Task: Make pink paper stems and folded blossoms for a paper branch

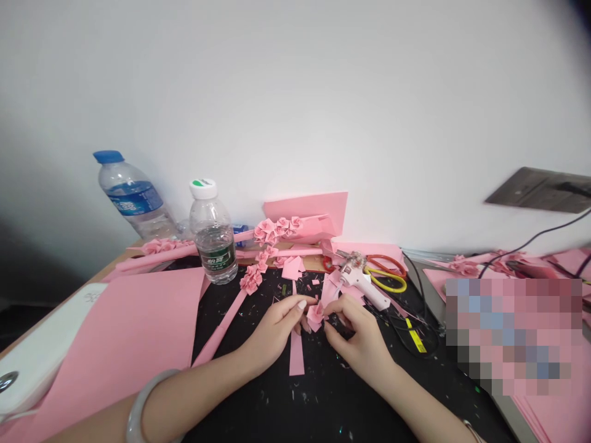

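A small folded pink paper flower [315,314] is held up between my two hands over the black work surface. My left hand [281,323] pinches it from the left side, thumb on top and fingers curled beneath. At its right edge, the bent thumb and forefinger of my right hand [357,338] grip a petal. A pink paper strip [297,357] lies below my left fingertips. Just behind my right hand rests a white glue gun [364,286], beside scissors with red and yellow handles [388,281].
Two water bottles, one blue-capped [133,197] and one white-capped [212,237], stand at the back left. Paper flower stems [252,280] lie behind my hands. A large pink sheet [138,326] and a white device [46,351] are left. A black cable [422,289] runs right.
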`<state>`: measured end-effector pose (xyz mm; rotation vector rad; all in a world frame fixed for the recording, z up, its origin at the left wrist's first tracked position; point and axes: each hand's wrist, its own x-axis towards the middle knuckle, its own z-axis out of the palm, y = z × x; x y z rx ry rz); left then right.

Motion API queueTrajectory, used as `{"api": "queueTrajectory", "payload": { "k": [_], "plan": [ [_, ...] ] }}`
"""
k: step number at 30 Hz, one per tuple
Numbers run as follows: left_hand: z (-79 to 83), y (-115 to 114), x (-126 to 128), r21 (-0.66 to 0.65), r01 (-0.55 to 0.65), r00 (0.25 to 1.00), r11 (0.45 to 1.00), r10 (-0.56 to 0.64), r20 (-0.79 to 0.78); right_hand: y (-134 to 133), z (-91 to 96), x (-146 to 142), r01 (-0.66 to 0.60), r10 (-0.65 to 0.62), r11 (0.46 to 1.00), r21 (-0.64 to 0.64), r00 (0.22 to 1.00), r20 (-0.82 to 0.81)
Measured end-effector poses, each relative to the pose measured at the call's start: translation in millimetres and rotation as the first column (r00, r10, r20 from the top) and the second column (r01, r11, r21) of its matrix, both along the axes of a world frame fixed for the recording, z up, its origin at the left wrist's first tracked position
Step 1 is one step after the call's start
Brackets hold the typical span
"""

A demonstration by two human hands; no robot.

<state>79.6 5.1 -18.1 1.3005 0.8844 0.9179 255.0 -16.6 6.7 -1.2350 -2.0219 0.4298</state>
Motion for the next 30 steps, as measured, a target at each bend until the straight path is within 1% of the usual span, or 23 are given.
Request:
{"api": "queueTrajectory", "payload": {
  "k": [4, 6, 8, 11, 14, 16, 20, 22, 25, 30],
  "plan": [
    [-2.4, 2, 2, -0.046, -0.064, 0.996, 0.997, 0.067, 0.063, 8, -0.2, 6, 0.133, -0.131, 0.989, 0.068, 0.991, -0.036],
    [-0.8, 2, 3, -0.072, -0.061, 0.996, 0.996, 0.065, 0.057, 15, 2.4, 9, 0.191, -0.189, 0.977, 0.099, 0.982, -0.030],
    [2.0, 2, 3, -0.078, -0.049, 0.998, 0.996, 0.051, 0.028, 24, 6.3, 11, 0.211, -0.214, 0.971, 0.113, 0.977, 0.021],
    [6.0, 0, 2, -0.070, -0.045, 0.999, 0.997, 0.043, -0.025, 39, 12.3, 11, 0.181, -0.194, 0.978, 0.104, 0.973, 0.127],
    [8.2, -1, 1, -0.086, -0.020, 0.999, 0.996, 0.018, -0.027, 57, 15.9, 8, 0.159, -0.183, 0.979, 0.124, 0.961, 0.208],
    [8.8, -2, 1, -0.086, -0.024, 0.999, 0.996, 0.022, -0.025, 70, 16.7, 5, 0.145, -0.174, 0.980, 0.136, 0.956, 0.234],
    [8.4, -3, 0, -0.019, -0.054, 0.998, 0.998, 0.053, -0.036, 93, 14.8, -2, 0.129, -0.163, 0.982, 0.140, 0.949, 0.271],
    [7.0, -3, 0, -0.030, -0.057, 0.998, 0.998, 0.057, -0.019, 101, 13.9, -5, 0.119, -0.154, 0.984, 0.136, 0.945, 0.288],
    [3.6, -2, 0, -0.055, -0.074, 0.997, 0.996, 0.074, 0.002, 103, 16.9, -3, 0.111, -0.147, 0.985, 0.132, 0.942, 0.302],
    [-1.4, -1, 1, -0.083, -0.073, 0.996, 0.994, 0.077, 0.046, 89, 31.1, 13, 0.087, -0.122, 0.988, 0.128, 0.947, 0.296]
  ]
}}
